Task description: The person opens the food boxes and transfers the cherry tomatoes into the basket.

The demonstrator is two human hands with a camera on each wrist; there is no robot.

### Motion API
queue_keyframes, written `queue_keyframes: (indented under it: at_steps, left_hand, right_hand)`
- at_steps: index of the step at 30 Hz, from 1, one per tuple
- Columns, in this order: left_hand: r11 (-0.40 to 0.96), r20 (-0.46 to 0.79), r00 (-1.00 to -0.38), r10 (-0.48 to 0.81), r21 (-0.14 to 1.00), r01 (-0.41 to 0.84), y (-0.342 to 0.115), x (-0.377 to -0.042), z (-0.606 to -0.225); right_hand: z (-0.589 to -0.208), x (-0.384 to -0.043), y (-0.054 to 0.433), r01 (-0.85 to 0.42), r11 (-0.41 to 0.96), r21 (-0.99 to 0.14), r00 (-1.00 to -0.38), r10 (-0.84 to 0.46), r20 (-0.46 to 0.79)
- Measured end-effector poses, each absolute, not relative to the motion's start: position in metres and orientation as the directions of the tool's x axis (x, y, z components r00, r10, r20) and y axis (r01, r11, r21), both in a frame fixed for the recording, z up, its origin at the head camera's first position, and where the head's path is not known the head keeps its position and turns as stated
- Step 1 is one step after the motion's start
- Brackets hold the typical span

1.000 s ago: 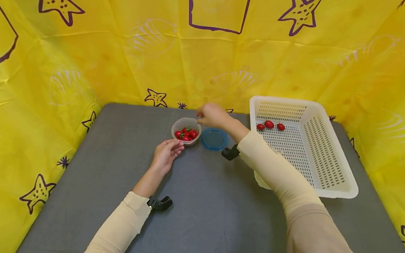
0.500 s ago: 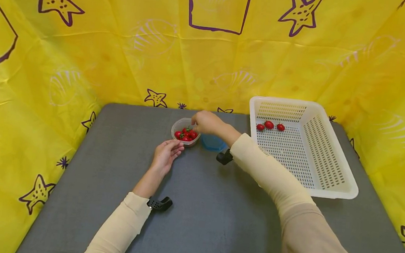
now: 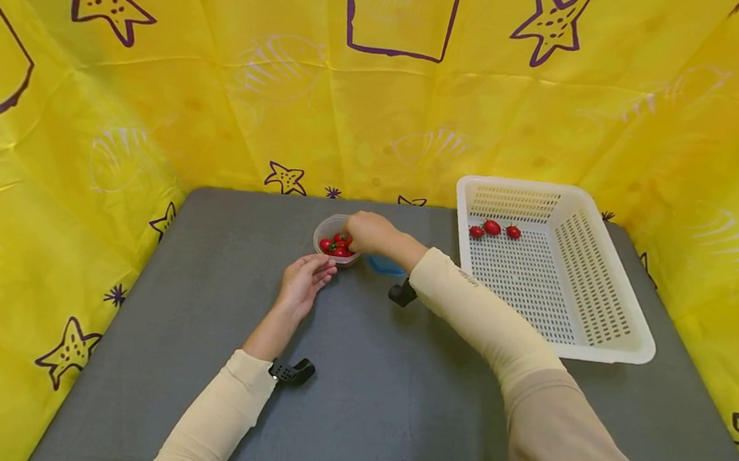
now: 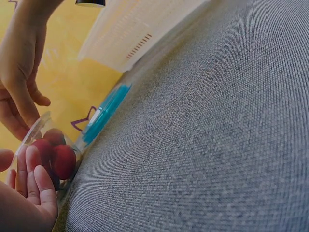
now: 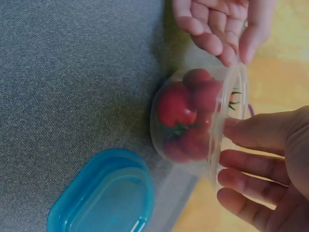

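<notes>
A clear plastic container (image 3: 328, 222) stands on the grey cloth with several red cherry tomatoes (image 3: 333, 245), some with green stems, inside it. My left hand (image 3: 300, 283) pinches its near rim between thumb and finger. At the far right side of the opening, my right hand (image 3: 372, 232) reaches down with spread fingers. In the right wrist view, its thumb (image 5: 256, 130) and fingertips lie at the rim, and no tomato shows between them. The blue lid (image 5: 111, 193) lies flat beside the container, partly hidden by the right hand in the head view.
A white perforated basket (image 3: 615, 313) stands at the right of the grey table (image 3: 352, 407), with three tomatoes (image 3: 492, 227) in its far left corner. Yellow patterned cloth (image 3: 381, 113) encloses the back and sides.
My right hand has come down and slightly left from above the lid to the container's opening, covering more of the lid. The left hand stays at the rim.
</notes>
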State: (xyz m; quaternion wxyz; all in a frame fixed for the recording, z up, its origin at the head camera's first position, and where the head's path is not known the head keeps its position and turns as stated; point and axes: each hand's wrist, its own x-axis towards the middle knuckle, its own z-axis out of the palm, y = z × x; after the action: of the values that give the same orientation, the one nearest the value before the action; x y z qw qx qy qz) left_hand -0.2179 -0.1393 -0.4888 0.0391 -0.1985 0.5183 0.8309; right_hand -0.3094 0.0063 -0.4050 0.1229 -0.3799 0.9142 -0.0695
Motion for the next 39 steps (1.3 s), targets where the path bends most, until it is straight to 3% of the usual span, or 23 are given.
queue_keyframes:
  at_steps: [17,39]
  left_hand:
    - [-0.462,-0.347,-0.928,-0.136,0.851,-0.25,-0.138,-0.22,-0.487]
    - [-0.459,-0.367,-0.918,-0.149,0.848,-0.264,-0.139,-0.219,-0.488]
  right_hand:
    - [-0.421,-0.314,-0.005,-0.684,0.72,-0.114,-0.7,-0.693,-0.173]
    - [-0.423,-0.313,-0.006,-0.668,0.723,-0.173,-0.709,-0.69,-0.145]
